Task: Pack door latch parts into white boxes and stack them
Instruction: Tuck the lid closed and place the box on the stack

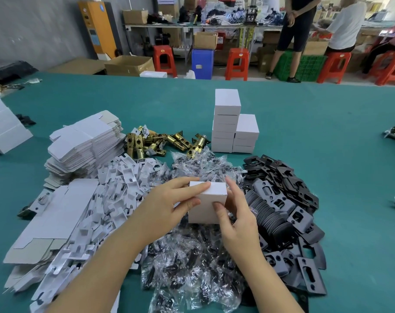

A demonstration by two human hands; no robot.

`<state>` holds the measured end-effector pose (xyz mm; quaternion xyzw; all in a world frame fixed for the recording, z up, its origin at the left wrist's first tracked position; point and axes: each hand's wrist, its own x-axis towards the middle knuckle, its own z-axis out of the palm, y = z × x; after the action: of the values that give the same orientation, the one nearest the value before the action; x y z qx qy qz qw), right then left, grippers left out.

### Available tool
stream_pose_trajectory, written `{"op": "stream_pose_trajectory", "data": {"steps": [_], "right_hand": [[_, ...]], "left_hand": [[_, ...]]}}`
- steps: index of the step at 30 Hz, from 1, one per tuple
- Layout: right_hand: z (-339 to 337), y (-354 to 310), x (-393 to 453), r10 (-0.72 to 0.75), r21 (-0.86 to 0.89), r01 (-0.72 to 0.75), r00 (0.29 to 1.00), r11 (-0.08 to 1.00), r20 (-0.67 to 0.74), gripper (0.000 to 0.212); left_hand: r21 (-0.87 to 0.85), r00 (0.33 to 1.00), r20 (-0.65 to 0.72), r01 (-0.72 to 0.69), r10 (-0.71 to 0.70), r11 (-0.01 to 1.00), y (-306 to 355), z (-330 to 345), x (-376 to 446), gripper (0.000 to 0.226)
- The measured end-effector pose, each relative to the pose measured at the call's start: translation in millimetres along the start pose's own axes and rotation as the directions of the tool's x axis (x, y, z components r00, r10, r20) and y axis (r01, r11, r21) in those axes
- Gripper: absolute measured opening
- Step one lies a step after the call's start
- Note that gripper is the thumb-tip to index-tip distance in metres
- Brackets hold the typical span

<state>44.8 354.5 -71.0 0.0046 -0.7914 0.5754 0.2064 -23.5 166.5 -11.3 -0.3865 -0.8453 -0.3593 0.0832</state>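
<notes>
Centrally, clear plastic bags of dark screws (192, 256) are lying heaped on the green table (327, 123); black metal strike plates (289, 211) at 3 o'clock, flat white carton blanks (85, 143) at 10, brass latch bolts (160, 142) and stacked white boxes (233, 125) at 12. Left hand (169, 208) and right hand (237, 220) are pinching a closed small white cardboard box (205, 206) between them, upright above the bags, fingers lying across its top and sides.
</notes>
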Motion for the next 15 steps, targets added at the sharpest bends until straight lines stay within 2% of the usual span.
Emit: {"op": "stream_pose_trajectory", "data": {"steps": [3,6,7,8,10,11,13,15], "right_hand": [[-0.8,1.5,2.3,0.005,-0.033,-0.005,1.000,0.999,-0.011,0.042],[0.0,1.5,2.2,0.017,0.006,-0.017,1.000,1.000,-0.020,0.039],[0.7,1.2,1.5,0.020,0.019,-0.019,1.000,1.000,-0.021,0.040],[0.9,0.8,1.1,0.018,0.033,-0.017,1.000,0.999,-0.020,0.039],[0.7,-1.4,0.9,0.015,0.064,-0.013,0.999,0.998,-0.030,0.037],[-0.1,-4.5,1.5,0.012,0.085,-0.008,0.999,0.996,-0.042,0.034],[-3.2,-10.6,1.8,-0.002,0.130,0.013,0.997,0.991,-0.078,0.030],[-6.9,-12.4,0.7,-0.033,0.157,0.053,0.991,0.986,-0.129,0.033]], "left_hand": [[0.008,0.997,0.015,0.073,-0.073,0.997,1.7,1.1,0.7,0.055],[-0.049,0.947,0.140,0.298,-0.289,0.953,5.5,5.9,-0.6,0.085],[-0.063,0.922,0.175,0.360,-0.345,0.931,6.4,7.8,-0.7,0.083],[-0.079,0.910,0.181,0.392,-0.374,0.916,6.7,9.5,-0.4,0.071],[-0.118,0.908,0.143,0.410,-0.393,0.904,9.5,9.7,0.1,0.044],[-0.132,0.911,0.119,0.409,-0.395,0.903,11.9,8.6,-0.2,0.039],[-0.122,0.931,0.058,0.365,-0.360,0.923,17.5,6.2,-0.8,0.040],[-0.094,0.964,-0.044,0.258,-0.263,0.962,24.0,4.0,-0.9,0.047]]}}
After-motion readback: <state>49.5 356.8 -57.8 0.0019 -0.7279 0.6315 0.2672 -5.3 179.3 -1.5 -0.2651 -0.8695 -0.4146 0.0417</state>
